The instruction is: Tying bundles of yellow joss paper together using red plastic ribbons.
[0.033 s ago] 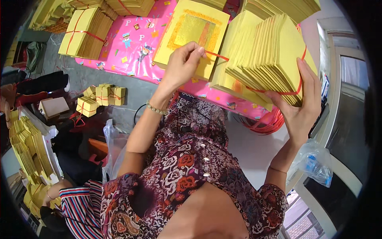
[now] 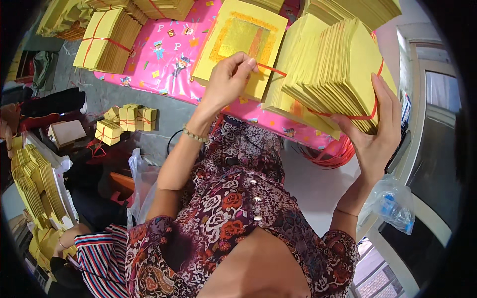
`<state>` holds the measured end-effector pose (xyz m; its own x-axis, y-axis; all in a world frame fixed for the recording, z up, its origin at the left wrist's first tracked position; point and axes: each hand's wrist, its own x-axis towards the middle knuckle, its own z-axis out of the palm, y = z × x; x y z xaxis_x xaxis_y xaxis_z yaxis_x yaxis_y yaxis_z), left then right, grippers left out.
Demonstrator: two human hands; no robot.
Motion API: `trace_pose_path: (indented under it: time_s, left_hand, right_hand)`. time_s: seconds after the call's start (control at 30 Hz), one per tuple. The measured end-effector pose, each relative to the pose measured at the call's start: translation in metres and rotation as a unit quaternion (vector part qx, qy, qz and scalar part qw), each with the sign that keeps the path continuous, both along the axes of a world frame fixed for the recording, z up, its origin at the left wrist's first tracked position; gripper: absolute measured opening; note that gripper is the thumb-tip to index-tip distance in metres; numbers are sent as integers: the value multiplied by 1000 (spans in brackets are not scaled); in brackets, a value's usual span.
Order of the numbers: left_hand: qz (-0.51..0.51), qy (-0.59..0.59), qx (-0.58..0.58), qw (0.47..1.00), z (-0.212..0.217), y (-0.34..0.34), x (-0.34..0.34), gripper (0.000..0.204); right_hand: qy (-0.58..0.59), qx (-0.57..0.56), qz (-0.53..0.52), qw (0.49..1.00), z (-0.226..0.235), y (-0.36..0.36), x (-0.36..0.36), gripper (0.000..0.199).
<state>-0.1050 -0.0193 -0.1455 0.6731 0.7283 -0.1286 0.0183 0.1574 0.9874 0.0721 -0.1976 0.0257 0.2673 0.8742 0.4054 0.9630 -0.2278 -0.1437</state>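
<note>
With its fingers pinched together, my left hand (image 2: 228, 82) holds the end of a red plastic strap (image 2: 273, 70). The strap runs right to a thick stack of folded yellow paper (image 2: 332, 67) and passes around it. My right hand (image 2: 372, 141) grips the stack's near right corner, thumb below and fingers along the side, next to the strap. Beneath the left hand lies a yellow sheet pile (image 2: 211, 49) whose top bears a gold foil panel with an orange border. More yellow sheets (image 2: 293, 107) lie under the stack.
A pink patterned cloth (image 2: 156, 69) covers the table. Strapped yellow bundles (image 2: 102, 42) stand at its far left. Small tied bundles (image 2: 131, 118) sit on the grey floor. Red straps (image 2: 328, 156) hang below the table edge. A person's striped sleeve (image 2: 102, 258) shows at lower left.
</note>
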Motion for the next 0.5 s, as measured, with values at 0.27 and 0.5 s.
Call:
trace_pose_path:
  time_s: [0.27,0.5]
  left_hand:
    - [12,81,277,957,30,22,26,21]
    - [127,-28,417,900,34,-6,42,18]
  right_hand:
    - [-22,-5,-6,1000,-1,0,-2,81]
    - [-46,-11,-3,999,3,-1,1,80]
